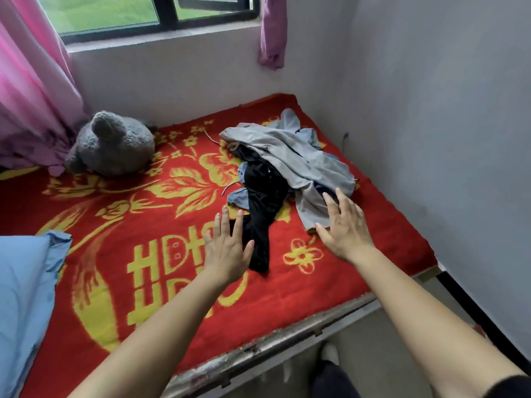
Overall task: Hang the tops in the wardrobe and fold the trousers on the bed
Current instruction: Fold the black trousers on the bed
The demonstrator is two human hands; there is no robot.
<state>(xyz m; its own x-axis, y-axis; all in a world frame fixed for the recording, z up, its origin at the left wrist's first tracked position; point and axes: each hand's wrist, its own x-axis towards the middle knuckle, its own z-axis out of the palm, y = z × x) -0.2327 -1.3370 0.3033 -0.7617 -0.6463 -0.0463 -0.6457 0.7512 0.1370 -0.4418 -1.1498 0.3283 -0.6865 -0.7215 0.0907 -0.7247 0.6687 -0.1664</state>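
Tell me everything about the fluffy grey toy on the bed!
The grey plush toy looks soft and fuzzy, like curly fleece. One round ear sticks up; its face does not show. It lies slumped on the red and yellow blanket at the bed's far corner, below the window, against the bunched end of the pink curtain.

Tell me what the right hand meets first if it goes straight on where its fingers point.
Probably the grey garment: the right hand points at its near edge, fingers straight; whether they touch it is unclear.
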